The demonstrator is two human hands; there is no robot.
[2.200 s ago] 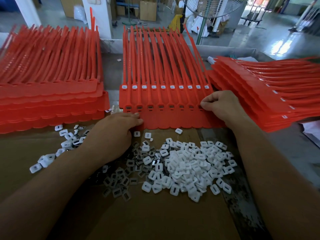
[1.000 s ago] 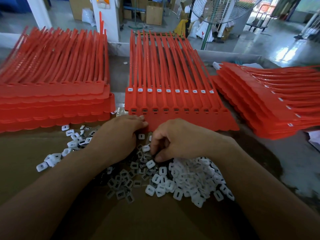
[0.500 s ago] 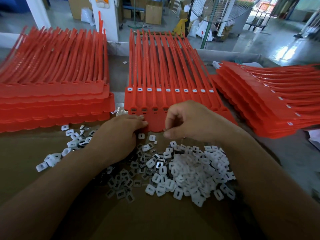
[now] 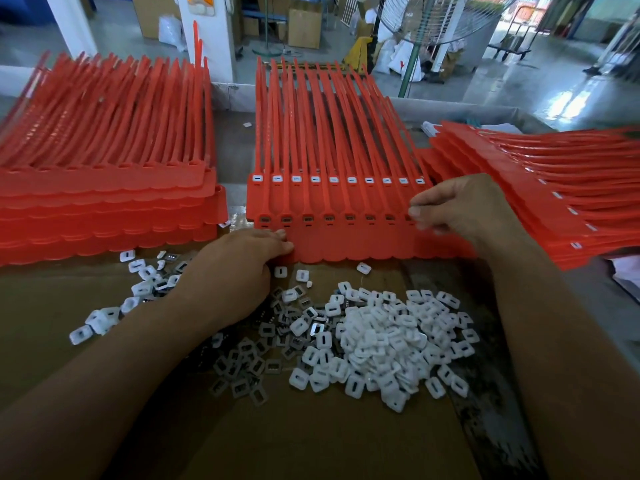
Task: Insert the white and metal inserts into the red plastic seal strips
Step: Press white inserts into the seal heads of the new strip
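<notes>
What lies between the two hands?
The near edge of the middle strips, with its front row of sockets, runs from the left hand to the right hand. The head view shows this.

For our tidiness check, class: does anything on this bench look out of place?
One red strip in the left stack juts above its neighbours; a lone white insert lies far back, away from the pile.

right hand, fingertips blurred; anything pinched indiscernible
</notes>
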